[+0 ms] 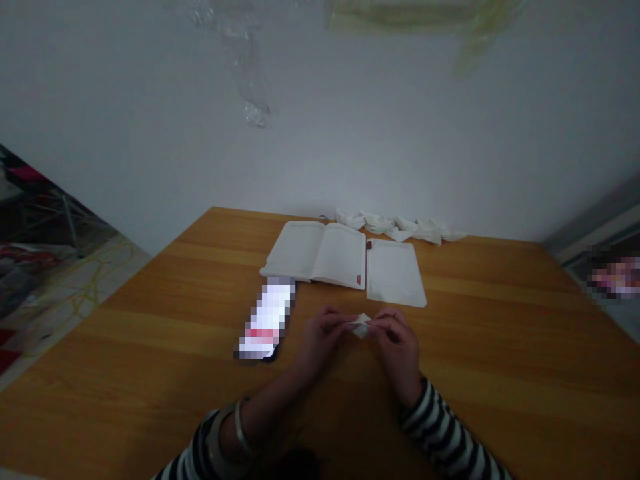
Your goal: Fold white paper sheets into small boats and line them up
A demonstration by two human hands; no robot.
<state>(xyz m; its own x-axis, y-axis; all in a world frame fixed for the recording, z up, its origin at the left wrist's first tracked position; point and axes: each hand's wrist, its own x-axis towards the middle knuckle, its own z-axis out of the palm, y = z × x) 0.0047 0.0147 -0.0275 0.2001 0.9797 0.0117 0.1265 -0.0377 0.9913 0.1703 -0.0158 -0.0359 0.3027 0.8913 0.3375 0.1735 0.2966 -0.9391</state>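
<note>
A small folded piece of white paper is pinched between my two hands, a little above the wooden table. My left hand grips its left side between thumb and fingers. On the opposite side, my right hand holds it in a similar pinch. Past my hands lies a loose white sheet with a dark red mark at its top left corner. An open notebook with blank-looking pages rests to the left of that sheet. Nearest my left hand is a phone with a lit, blurred-out screen.
Several crumpled white tissue-like strips lie along the table's back edge by the wall. Clear tape and yellowish tape stick to the wall. Cluttered items stand on the floor beyond the table's left side.
</note>
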